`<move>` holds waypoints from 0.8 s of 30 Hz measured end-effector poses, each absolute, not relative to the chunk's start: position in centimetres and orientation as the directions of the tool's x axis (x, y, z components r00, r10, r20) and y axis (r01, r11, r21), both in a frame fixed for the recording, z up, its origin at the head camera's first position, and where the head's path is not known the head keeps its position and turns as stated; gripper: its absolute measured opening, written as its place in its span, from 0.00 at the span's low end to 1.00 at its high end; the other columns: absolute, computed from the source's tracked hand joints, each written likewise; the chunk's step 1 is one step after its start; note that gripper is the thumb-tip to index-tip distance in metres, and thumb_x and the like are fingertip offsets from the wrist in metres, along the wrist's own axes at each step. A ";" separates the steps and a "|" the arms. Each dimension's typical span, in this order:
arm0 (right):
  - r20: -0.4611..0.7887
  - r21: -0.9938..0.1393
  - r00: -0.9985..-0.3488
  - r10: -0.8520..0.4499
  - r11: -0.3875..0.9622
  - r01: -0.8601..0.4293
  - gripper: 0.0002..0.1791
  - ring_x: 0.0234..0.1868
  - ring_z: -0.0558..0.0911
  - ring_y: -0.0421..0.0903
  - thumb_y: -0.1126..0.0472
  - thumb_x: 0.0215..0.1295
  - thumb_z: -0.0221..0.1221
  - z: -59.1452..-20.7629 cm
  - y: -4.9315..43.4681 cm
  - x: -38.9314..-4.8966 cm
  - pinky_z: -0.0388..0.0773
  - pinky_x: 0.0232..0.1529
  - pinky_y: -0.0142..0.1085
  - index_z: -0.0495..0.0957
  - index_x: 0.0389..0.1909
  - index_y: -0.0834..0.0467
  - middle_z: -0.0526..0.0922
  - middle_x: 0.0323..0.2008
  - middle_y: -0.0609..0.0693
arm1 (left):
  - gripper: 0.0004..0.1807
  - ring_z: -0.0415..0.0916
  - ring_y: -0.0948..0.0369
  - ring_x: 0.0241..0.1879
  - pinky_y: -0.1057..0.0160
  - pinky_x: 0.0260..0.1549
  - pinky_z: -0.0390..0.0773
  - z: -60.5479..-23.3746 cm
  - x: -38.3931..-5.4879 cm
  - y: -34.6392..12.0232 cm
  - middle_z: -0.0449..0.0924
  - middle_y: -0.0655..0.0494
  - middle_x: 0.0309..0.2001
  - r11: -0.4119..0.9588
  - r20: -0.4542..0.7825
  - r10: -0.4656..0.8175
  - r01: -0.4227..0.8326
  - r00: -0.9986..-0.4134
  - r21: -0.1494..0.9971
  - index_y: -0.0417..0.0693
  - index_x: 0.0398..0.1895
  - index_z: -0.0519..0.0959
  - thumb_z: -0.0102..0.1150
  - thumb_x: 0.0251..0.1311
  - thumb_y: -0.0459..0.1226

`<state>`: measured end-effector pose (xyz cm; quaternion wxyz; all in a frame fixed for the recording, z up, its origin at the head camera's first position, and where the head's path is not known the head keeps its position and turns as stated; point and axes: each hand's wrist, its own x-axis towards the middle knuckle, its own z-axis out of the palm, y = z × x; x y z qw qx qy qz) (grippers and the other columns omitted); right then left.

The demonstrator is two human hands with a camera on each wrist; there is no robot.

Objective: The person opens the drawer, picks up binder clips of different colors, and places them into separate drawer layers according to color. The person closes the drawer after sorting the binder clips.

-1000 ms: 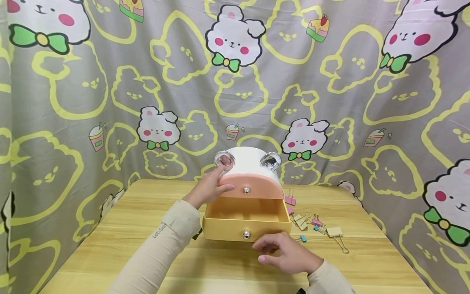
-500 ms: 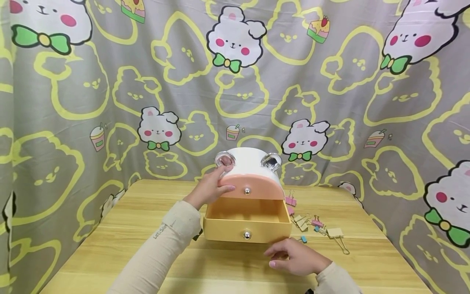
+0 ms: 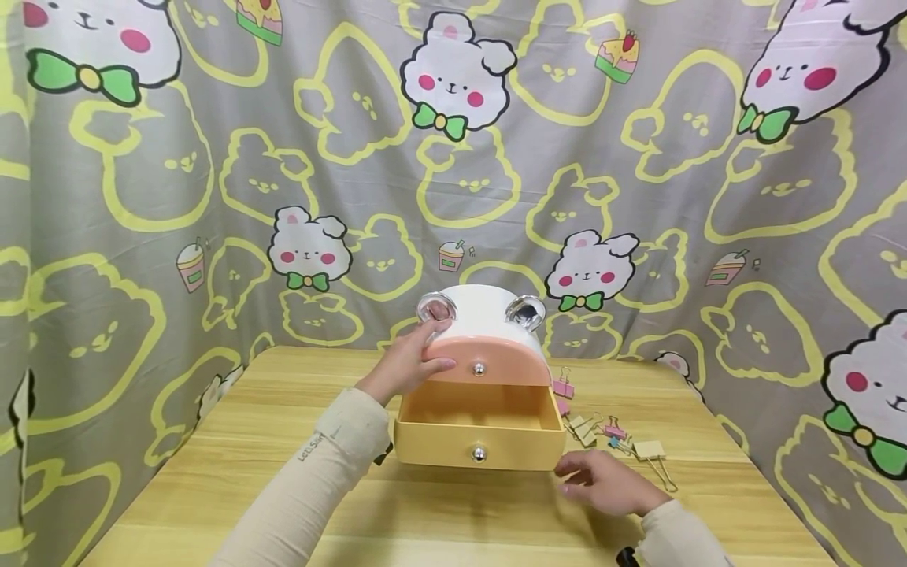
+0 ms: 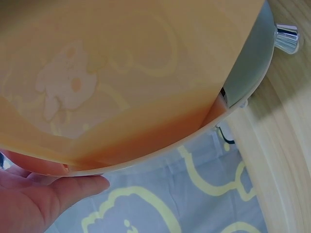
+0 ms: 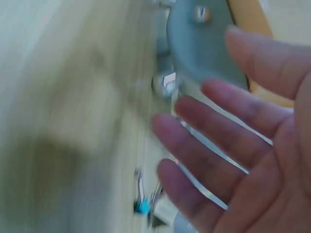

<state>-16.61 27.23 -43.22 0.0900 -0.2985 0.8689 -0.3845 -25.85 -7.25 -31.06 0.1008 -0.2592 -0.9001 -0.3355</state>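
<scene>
A small drawer box [image 3: 482, 311] with a white rounded top and two shiny ears stands mid-table. Its pink upper drawer [image 3: 513, 362] is closed; the yellow lower drawer [image 3: 439, 447] is pulled out and looks bare inside. My left hand [image 3: 404, 362] holds the box's upper left side, thumb on the pink front, fingers up by the ear. Close to the yellow drawer's front right corner is my right hand [image 3: 609, 484], holding nothing. In the right wrist view its fingers [image 5: 209, 155] are spread and loosely bent, with a blue binder clip [image 5: 142, 206] beyond them.
Right of the box lie several binder clips: pink ones [image 3: 563, 388], a yellow one [image 3: 583, 430], and a larger cream one [image 3: 649, 450] with its wire arms spread. A patterned grey curtain [image 3: 383, 157] hangs behind and beside the wooden table [image 3: 283, 441].
My right hand has moved right, from under the yellow drawer's front to beyond its right corner, toward the clips. The left hand, box and drawers have stayed as they were.
</scene>
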 end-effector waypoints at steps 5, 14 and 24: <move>0.129 -0.716 -0.935 -0.331 0.622 -0.319 0.19 0.41 0.82 0.49 0.60 0.63 0.63 -43.6 28.8 -17.5 0.79 0.44 0.40 0.77 0.51 0.67 0.81 0.46 0.61 | 0.37 0.71 0.47 0.56 0.48 0.57 0.68 -31.1 -25.8 -7.3 0.73 0.43 0.59 0.632 0.360 0.401 0.539 -0.842 0.556 0.51 0.68 0.66 0.69 0.56 0.42; 0.231 -0.614 -0.973 -0.020 0.773 -0.162 0.23 0.48 0.79 0.60 0.61 0.64 0.63 -44.2 30.7 -18.7 0.76 0.47 0.54 0.73 0.58 0.65 0.78 0.51 0.65 | 0.37 0.69 0.46 0.59 0.47 0.58 0.66 -31.2 -25.8 -7.4 0.71 0.43 0.62 0.633 0.355 0.406 0.540 -0.842 0.556 0.51 0.69 0.65 0.69 0.56 0.42; 0.233 -0.498 -0.971 0.045 0.863 -0.079 0.31 0.57 0.64 0.76 0.55 0.66 0.60 -44.4 34.2 -19.6 0.62 0.54 0.66 0.67 0.61 0.74 0.67 0.57 0.77 | 0.38 0.69 0.46 0.60 0.48 0.59 0.65 -31.1 -25.8 -7.4 0.71 0.42 0.62 0.638 0.341 0.405 0.530 -0.848 0.559 0.50 0.69 0.64 0.69 0.56 0.43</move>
